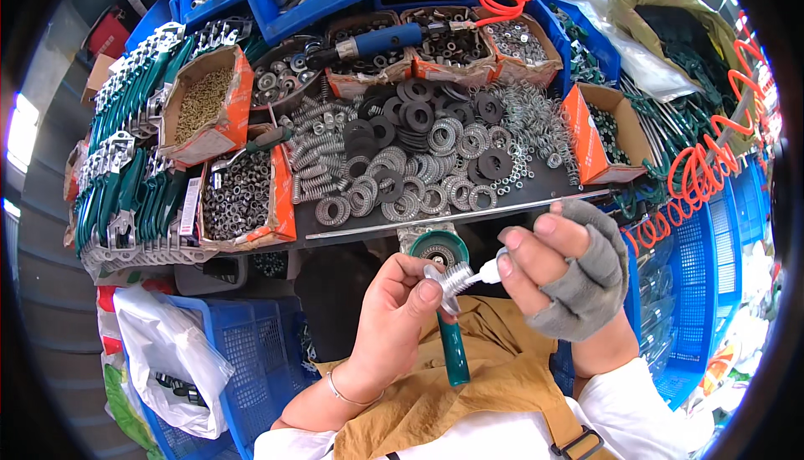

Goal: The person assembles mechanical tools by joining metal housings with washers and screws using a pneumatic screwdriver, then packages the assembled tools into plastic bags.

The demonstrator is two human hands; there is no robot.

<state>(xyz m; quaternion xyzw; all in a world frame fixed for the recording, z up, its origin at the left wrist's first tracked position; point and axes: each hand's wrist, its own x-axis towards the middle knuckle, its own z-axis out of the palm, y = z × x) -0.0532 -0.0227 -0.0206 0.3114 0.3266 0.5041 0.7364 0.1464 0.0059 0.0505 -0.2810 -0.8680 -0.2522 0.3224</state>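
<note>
My left hand [395,313] is bare and pinches a silver ribbed metal piece [456,278] with a flat flange, between thumb and fingers. Whether its ribs are a screw thread or a spring cannot be made out. My right hand [578,276], in a grey fingerless glove, is closed around a small white nozzle bottle [490,272], its thin tip at the ribbed piece. Just beyond my left hand, a green tool [453,351] with a round cup head and straight handle hangs at the bench edge. A ringed metal disc [437,252] sits inside the cup.
On the dark bench lie ring bearings [402,205], black washers [416,115] and springs [318,150]. Boxes of nuts [239,200] and brass-coloured screws [203,104] stand left, beside stacked green-handled parts [126,92]. Coiled red hoses [699,171] hang right. Blue crates [260,351] flank me.
</note>
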